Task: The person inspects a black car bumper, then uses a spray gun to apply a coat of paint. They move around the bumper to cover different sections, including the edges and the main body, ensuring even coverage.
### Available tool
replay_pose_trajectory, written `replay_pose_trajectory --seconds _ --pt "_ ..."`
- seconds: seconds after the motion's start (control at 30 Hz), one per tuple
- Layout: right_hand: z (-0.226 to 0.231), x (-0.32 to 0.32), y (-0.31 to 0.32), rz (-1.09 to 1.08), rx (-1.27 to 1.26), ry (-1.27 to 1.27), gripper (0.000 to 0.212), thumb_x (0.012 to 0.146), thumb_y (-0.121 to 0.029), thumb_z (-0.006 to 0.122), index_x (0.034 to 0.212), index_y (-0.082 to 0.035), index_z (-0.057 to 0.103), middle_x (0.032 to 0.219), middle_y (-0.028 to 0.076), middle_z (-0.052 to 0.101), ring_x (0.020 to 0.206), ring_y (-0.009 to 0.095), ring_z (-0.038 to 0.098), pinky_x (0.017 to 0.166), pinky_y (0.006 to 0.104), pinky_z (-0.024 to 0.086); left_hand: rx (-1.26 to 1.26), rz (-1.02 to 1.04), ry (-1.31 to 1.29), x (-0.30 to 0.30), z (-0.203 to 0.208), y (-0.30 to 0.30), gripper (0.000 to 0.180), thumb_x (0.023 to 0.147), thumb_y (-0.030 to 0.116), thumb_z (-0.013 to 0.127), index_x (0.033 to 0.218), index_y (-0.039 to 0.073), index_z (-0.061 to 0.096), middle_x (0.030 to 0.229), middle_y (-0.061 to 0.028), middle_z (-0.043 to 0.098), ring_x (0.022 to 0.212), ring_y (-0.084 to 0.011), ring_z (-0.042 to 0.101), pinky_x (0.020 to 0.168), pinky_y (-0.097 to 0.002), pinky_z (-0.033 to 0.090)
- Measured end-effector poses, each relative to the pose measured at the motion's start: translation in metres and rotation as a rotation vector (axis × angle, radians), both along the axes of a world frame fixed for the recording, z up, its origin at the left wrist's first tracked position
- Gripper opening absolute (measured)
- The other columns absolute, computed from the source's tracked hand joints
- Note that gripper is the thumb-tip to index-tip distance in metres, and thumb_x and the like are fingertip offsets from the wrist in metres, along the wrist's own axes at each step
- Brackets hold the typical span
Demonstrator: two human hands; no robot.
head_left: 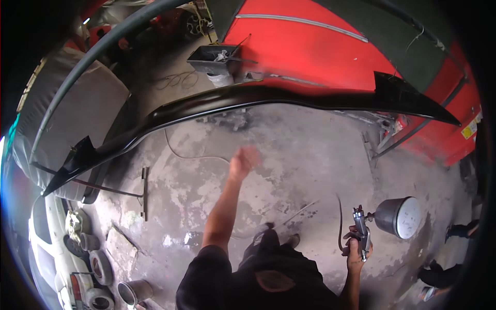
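Note:
My right hand is wrapped round the grip of a silver spray gun, held at the lower right. A dark cup with a pale round end sticks out from the gun's right side. A thin dark hose runs beside the gun. My left hand is raised in front of me, its fingers smeared by motion; nothing can be made out in it. Beyond it stretches a long, curved, glossy black car body panel with an upright fin near each end. The left hand appears apart from the panel.
Metal stand legs show under the panel's left part. Behind the panel are a red panel surface and a dark bin. Tyres, a bucket and a white car stand at left. A hose crosses the stained floor.

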State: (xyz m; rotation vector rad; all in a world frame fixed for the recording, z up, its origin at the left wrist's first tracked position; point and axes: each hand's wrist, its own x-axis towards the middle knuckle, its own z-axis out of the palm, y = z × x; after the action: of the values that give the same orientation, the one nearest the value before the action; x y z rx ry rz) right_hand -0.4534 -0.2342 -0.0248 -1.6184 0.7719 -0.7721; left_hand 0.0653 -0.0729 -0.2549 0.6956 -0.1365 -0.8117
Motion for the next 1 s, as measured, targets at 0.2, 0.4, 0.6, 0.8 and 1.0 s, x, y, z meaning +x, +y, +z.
replay_pose_trajectory --seconds 0.2,0.4,0.6,0.8,1.0 --pt "0.021 0.013 0.023 -0.189 -0.037 0.057 0.054 0.098 -0.040 0.072 0.123 0.008 0.066 0.095 0.013 0.072 0.062 0.010 0.061 0.046 0.0232 0.048 -0.621 0.048 0.028 0.110 0.131 -0.025 0.055 0.111 0.051 0.042 0.135 0.009 0.067 0.144 -0.0146 0.066 0.137 -0.0384 0.058 0.119 -0.0639 0.038" --pt "0.029 0.039 0.055 -0.289 -0.093 0.069 0.048 0.104 -0.041 0.062 0.129 0.000 0.064 0.086 0.008 0.067 0.055 0.009 0.053 0.040 0.0239 0.045 -0.775 -0.082 -0.347 0.178 0.166 -0.029 0.062 0.114 0.051 0.031 0.132 0.009 0.074 0.151 -0.0119 0.059 0.154 -0.0422 0.034 0.130 -0.0644 0.020" --pt "0.047 0.069 0.075 -0.364 -0.106 0.132 0.054 0.104 -0.047 0.061 0.127 0.001 0.064 0.087 0.009 0.068 0.054 0.009 0.053 0.040 0.0240 0.043 -0.676 -0.180 -0.440 0.187 0.231 -0.034 0.078 0.116 0.048 0.017 0.102 0.011 0.084 0.132 -0.0114 0.070 0.142 -0.0412 0.048 0.124 -0.0677 0.026" --pt "0.052 0.087 0.077 -0.358 -0.214 0.118 0.056 0.105 -0.050 0.059 0.128 0.001 0.061 0.092 0.009 0.068 0.052 0.010 0.052 0.043 0.0242 0.043 -0.742 -0.318 -0.620 0.200 0.248 -0.044 0.077 0.116 0.040 0.016 0.097 0.002 0.081 0.116 -0.0194 0.073 0.134 -0.0448 0.054 0.123 -0.0585 0.031" --pt "0.058 0.087 0.077 -0.314 -0.169 0.151 0.056 0.106 -0.051 0.057 0.134 -0.002 0.059 0.091 0.007 0.066 0.056 0.009 0.050 0.043 0.0237 0.041 -0.640 -0.197 -0.575 0.179 0.258 -0.045 0.071 0.115 0.033 0.022 0.077 0.000 0.072 0.092 -0.0221 0.071 0.118 -0.0433 0.059 0.116 -0.0548 0.037"
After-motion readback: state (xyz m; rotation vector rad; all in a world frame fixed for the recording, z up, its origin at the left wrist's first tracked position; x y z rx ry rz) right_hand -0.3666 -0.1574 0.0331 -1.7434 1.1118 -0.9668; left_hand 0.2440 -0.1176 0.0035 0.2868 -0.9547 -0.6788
